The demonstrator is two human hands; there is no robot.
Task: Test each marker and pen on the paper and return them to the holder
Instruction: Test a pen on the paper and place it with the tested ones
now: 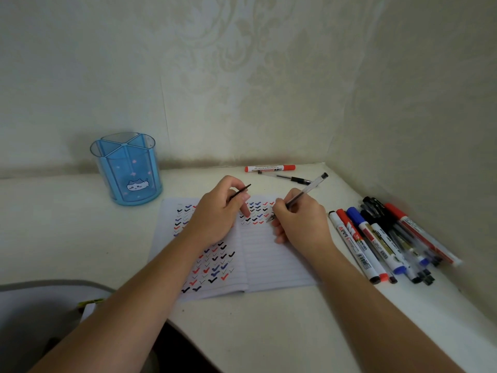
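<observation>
An open lined notebook (271, 262) lies on the white desk, covered with red, blue and black tick marks. My right hand (301, 222) grips a clear black gel pen (309, 188), tip on the right page beside the ticks. My left hand (217, 214) rests on the notebook's middle and pinches the pen's thin black cap (240, 192). The blue translucent holder (127, 168), with a cat picture, stands at the back left with nothing visible inside. A pile of several markers and pens (387, 240) lies to the right of the notebook.
A red-capped marker (269, 168) and a black gel pen (290, 179) lie by the back wall behind the notebook. Walls close the desk at the back and right. A grey-edged object (40, 300) sits at the lower left past the desk's edge.
</observation>
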